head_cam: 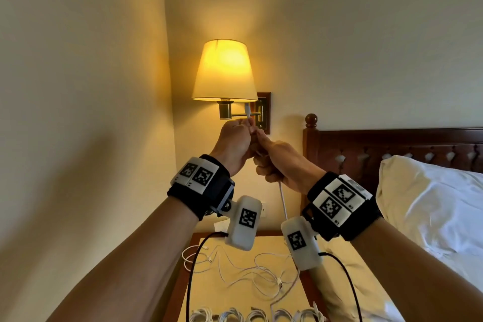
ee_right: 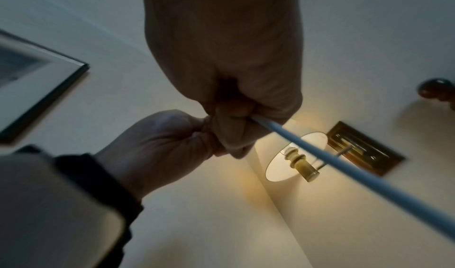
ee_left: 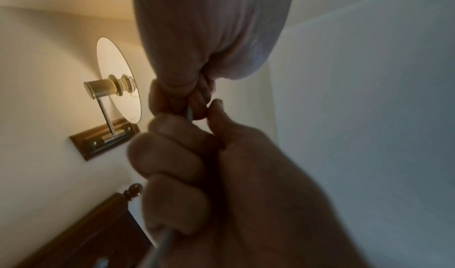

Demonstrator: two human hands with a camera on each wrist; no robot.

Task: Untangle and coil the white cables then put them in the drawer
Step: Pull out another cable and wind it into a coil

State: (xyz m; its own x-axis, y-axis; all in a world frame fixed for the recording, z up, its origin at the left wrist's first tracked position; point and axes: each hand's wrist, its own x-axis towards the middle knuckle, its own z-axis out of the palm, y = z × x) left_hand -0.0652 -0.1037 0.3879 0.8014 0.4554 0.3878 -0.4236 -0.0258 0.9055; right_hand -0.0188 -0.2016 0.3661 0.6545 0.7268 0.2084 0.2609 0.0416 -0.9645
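Observation:
Both hands are raised in front of the lamp with one white cable between them. My left hand pinches the cable just below its plug, which sticks up above the fingers. My right hand is closed in a fist round the cable right beneath; from it the cable hangs down to the nightstand. In the right wrist view the cable runs taut out of the right fist, beside the left hand. More white cables lie loosely tangled on the nightstand. Several coiled ones line its front edge.
A lit wall lamp hangs just behind the hands. The wooden nightstand stands below, between the left wall and the bed. A dark headboard and white pillow are to the right. Black camera leads dangle from both wrists.

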